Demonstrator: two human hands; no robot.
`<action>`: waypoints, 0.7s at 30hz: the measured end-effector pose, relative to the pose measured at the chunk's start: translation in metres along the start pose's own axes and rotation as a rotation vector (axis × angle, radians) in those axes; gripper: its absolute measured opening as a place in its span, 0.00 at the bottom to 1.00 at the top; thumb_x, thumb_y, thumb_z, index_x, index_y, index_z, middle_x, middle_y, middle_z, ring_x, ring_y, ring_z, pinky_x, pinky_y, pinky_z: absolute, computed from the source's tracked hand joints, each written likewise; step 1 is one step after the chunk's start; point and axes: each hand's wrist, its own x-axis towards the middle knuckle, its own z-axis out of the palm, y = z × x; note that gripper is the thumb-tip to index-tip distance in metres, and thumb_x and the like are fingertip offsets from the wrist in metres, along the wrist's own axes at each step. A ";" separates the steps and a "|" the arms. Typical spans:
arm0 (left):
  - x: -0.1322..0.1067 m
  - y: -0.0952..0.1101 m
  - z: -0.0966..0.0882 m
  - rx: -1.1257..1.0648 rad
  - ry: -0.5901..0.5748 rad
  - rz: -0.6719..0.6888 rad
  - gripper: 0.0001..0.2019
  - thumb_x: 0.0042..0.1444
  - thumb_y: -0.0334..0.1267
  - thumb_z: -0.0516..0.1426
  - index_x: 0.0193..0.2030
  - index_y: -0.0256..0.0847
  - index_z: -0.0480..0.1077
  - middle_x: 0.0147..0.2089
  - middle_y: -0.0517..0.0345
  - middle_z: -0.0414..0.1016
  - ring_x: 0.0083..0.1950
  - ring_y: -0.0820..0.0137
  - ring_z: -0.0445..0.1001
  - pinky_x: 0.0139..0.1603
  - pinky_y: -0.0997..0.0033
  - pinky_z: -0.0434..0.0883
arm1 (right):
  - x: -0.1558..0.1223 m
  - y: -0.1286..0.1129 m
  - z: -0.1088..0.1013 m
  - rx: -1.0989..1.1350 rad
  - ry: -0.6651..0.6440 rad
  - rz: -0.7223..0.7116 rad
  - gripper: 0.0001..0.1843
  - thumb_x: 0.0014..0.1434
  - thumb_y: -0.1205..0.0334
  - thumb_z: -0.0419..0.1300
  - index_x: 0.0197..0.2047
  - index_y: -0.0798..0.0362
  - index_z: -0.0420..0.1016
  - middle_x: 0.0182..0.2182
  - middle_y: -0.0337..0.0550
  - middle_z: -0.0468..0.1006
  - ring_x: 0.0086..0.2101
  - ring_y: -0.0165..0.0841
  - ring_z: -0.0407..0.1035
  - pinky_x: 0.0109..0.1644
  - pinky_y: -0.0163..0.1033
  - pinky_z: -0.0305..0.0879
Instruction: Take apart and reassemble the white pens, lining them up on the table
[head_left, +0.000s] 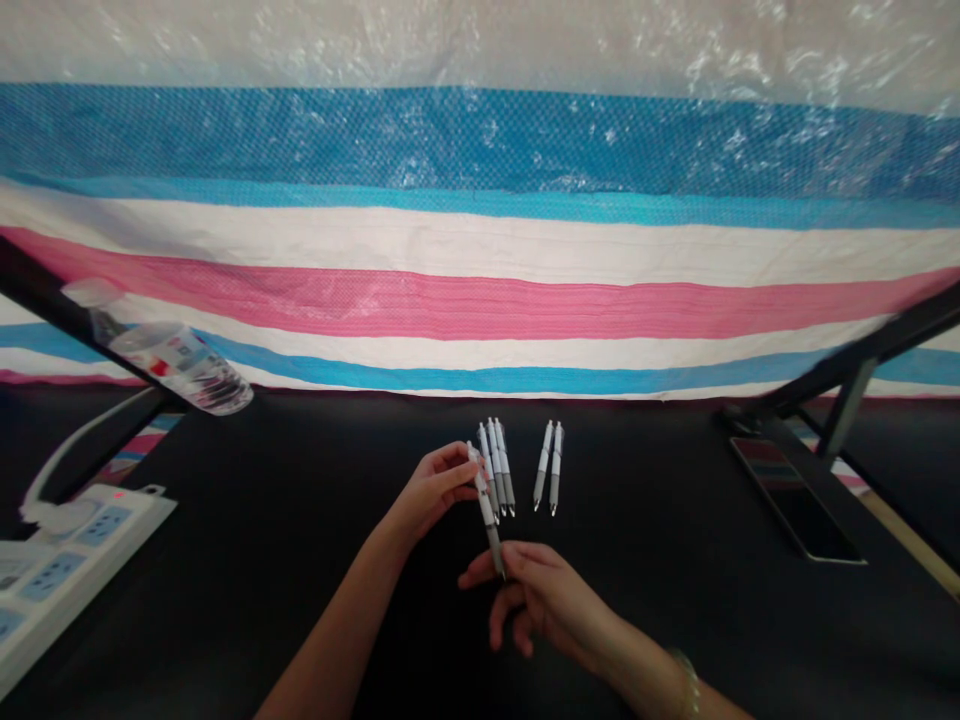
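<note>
A white and grey pen (486,510) is held between both my hands above a black table (660,600). My left hand (431,490) pinches the pen's upper end with closed fingers. My right hand (536,595) grips the lower tip between thumb and forefinger, its other fingers loosely curled. Just behind it, three similar pens (499,465) lie side by side on the table. Two more pens (549,465) lie a little to the right of them.
A clear plastic bottle (176,360) lies on a black frame bar at the left. A white power strip (67,560) sits at the near left. A dark phone (795,497) lies at the right beside another frame bar. A striped tarp (480,250) hangs behind.
</note>
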 end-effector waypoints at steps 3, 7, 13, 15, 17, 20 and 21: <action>0.000 0.000 0.000 -0.001 0.014 0.006 0.15 0.44 0.40 0.73 0.32 0.35 0.75 0.30 0.56 0.78 0.29 0.72 0.77 0.31 0.76 0.76 | 0.000 -0.001 -0.001 -0.003 0.007 0.002 0.29 0.55 0.39 0.66 0.46 0.54 0.65 0.48 0.53 0.78 0.24 0.32 0.78 0.15 0.27 0.61; 0.000 0.000 0.001 -0.004 0.001 0.006 0.15 0.45 0.40 0.73 0.32 0.35 0.74 0.30 0.55 0.79 0.29 0.72 0.77 0.31 0.76 0.76 | 0.000 -0.001 -0.001 -0.022 0.044 -0.024 0.27 0.54 0.42 0.69 0.37 0.53 0.62 0.41 0.46 0.79 0.20 0.27 0.74 0.15 0.25 0.56; 0.001 0.000 0.000 -0.016 0.008 0.020 0.15 0.45 0.40 0.73 0.32 0.35 0.74 0.30 0.55 0.78 0.29 0.72 0.77 0.31 0.76 0.77 | 0.002 0.000 -0.002 0.009 -0.011 -0.003 0.29 0.56 0.37 0.64 0.43 0.54 0.64 0.43 0.51 0.78 0.24 0.32 0.77 0.17 0.28 0.62; 0.001 0.000 0.000 -0.013 0.009 0.017 0.15 0.45 0.40 0.73 0.32 0.35 0.74 0.30 0.55 0.79 0.29 0.72 0.78 0.31 0.77 0.77 | 0.003 0.002 -0.003 -0.014 0.002 -0.003 0.28 0.54 0.40 0.68 0.40 0.52 0.60 0.43 0.48 0.78 0.22 0.31 0.77 0.16 0.27 0.61; 0.001 0.000 0.000 -0.011 0.010 0.017 0.15 0.45 0.40 0.73 0.32 0.35 0.74 0.30 0.55 0.79 0.29 0.72 0.78 0.30 0.77 0.76 | 0.003 0.003 -0.004 -0.015 0.011 -0.013 0.28 0.52 0.42 0.70 0.36 0.53 0.60 0.41 0.48 0.79 0.22 0.31 0.77 0.17 0.27 0.61; 0.001 -0.001 0.000 -0.016 0.014 0.024 0.15 0.45 0.40 0.73 0.32 0.35 0.74 0.30 0.56 0.78 0.28 0.73 0.77 0.30 0.77 0.76 | 0.003 0.002 -0.003 0.039 -0.010 -0.016 0.28 0.56 0.39 0.66 0.39 0.57 0.67 0.41 0.55 0.79 0.26 0.34 0.79 0.19 0.29 0.66; 0.001 -0.001 0.000 -0.018 0.015 0.026 0.15 0.44 0.40 0.73 0.32 0.35 0.74 0.29 0.56 0.78 0.28 0.73 0.77 0.30 0.77 0.76 | 0.002 0.002 -0.002 0.057 -0.018 -0.007 0.29 0.57 0.37 0.64 0.41 0.58 0.68 0.42 0.57 0.79 0.26 0.35 0.79 0.19 0.29 0.67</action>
